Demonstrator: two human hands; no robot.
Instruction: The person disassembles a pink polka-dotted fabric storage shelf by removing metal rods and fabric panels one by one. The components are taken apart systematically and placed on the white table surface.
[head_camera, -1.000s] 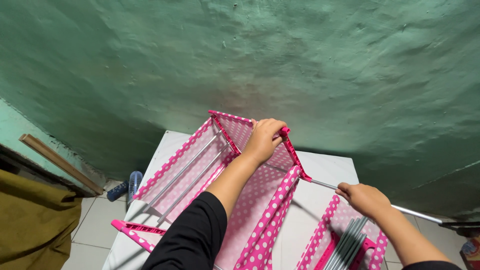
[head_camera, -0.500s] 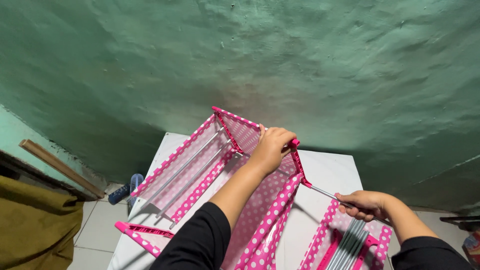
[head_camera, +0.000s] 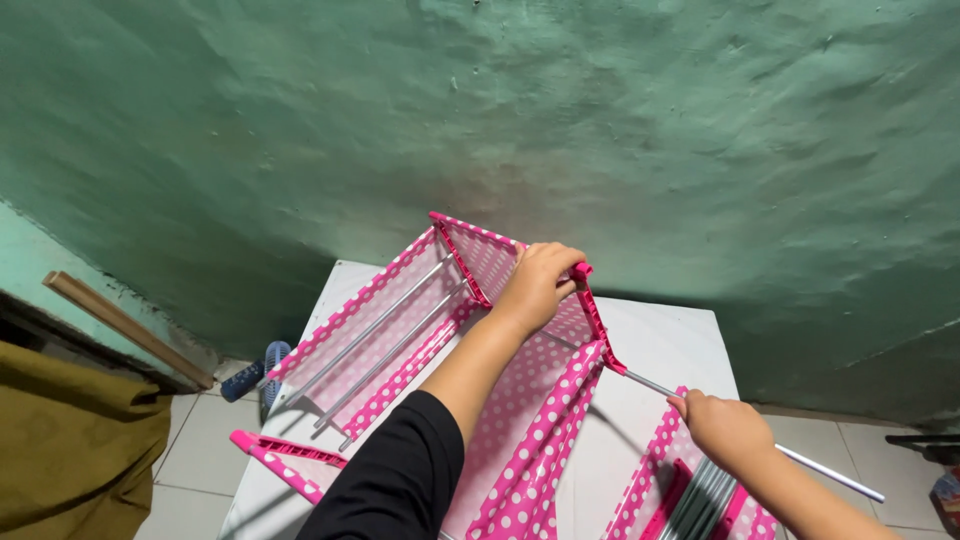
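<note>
A pink fabric rack with white polka dots (head_camera: 400, 330) lies half assembled on a white table (head_camera: 660, 340). My left hand (head_camera: 538, 285) grips the rack's top pink plastic corner piece (head_camera: 585, 290). My right hand (head_camera: 722, 432) holds a thin silver metal rod (head_camera: 830, 472) whose far end meets the pink corner joint (head_camera: 612, 364) of the rack. Two silver rods (head_camera: 390, 335) span the rack's left side. Below my right hand lie several loose silver rods (head_camera: 700, 500) on another piece of pink dotted fabric (head_camera: 655, 470).
A rough green wall (head_camera: 500, 120) rises behind the table. At the left are an olive-brown cloth (head_camera: 70, 440), a wooden strip (head_camera: 120, 325) and a blue object (head_camera: 262, 368) on the white tiled floor (head_camera: 190, 450). A loose pink plastic frame piece (head_camera: 285, 455) lies at the table's front left.
My right hand has slid along the rod toward the rack's corner joint. My left hand stays on the top corner piece, and the view has shifted slightly.
</note>
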